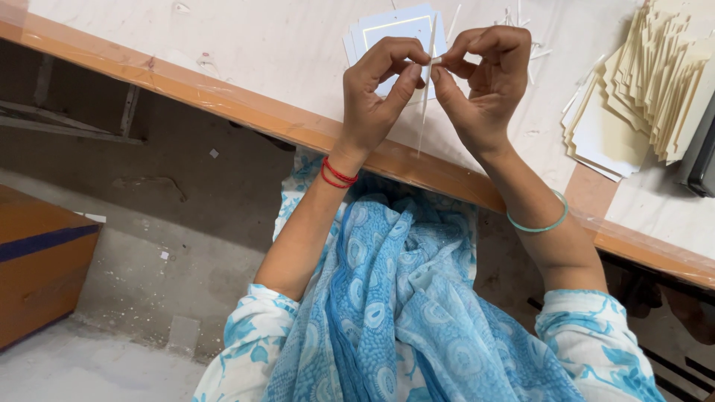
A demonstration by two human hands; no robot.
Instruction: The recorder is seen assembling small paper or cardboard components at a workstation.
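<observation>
Pinching: both hands meet above the table edge, fingertips closed on a thin white strip (427, 89).
Head view, strip: narrow, pale, stiff-looking — it hangs straight down from the fingertips and ends just above the table's orange edge band; its top end runs up between the two hands.
Left hand (380, 93): thumb and forefinger pressed together on the strip's upper part; red thread bangles on the wrist.
Right hand (480, 85): thumb and forefinger closed on the same strip, touching the left fingertips; a thin green bangle sits further down the forearm.
White cards (395, 33): a small fanned stack with a faint printed frame, lying flat on the table directly behind the hands.
Loose strips (521, 22): several more white slivers scattered on the table beyond the right hand.
Cream cards (655, 82): a big fanned pile — angled corners — well to the right.
Table (246, 45): white top, orange front edge.
Containers: none can be made out; everything lies loose on the tabletop.
</observation>
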